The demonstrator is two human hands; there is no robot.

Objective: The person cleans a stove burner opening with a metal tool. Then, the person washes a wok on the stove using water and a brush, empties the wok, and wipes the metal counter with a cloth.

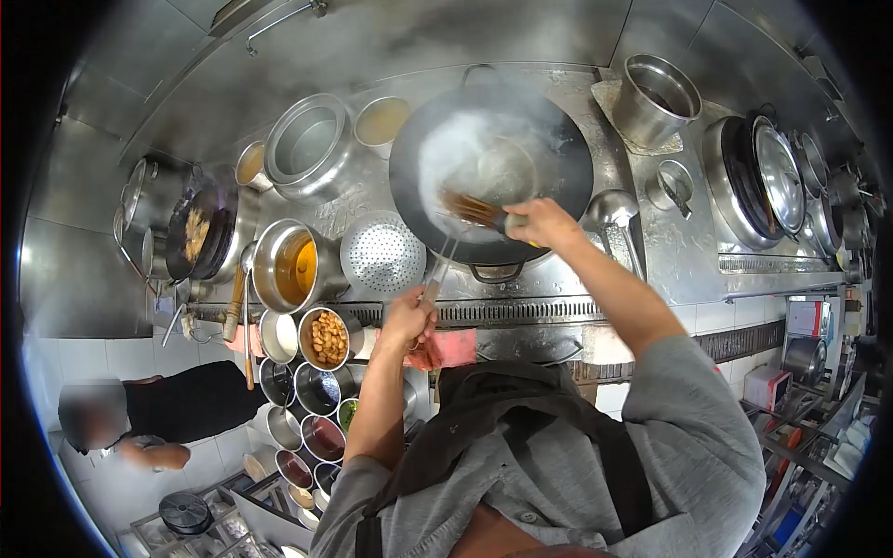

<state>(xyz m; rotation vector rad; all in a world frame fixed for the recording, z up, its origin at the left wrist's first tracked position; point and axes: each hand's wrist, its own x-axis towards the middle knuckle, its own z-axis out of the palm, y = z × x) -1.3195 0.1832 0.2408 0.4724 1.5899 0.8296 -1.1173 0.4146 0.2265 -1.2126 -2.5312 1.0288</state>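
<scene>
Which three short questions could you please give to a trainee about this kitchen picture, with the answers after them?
1. Which holds the brush, the left hand or the right hand?
2. True or false: the skimmer lies to the left of the wok.
3. What lies just right of the wok? A) a ladle B) a kettle C) a plate

Key: 1. right hand; 2. true; 3. A
</scene>
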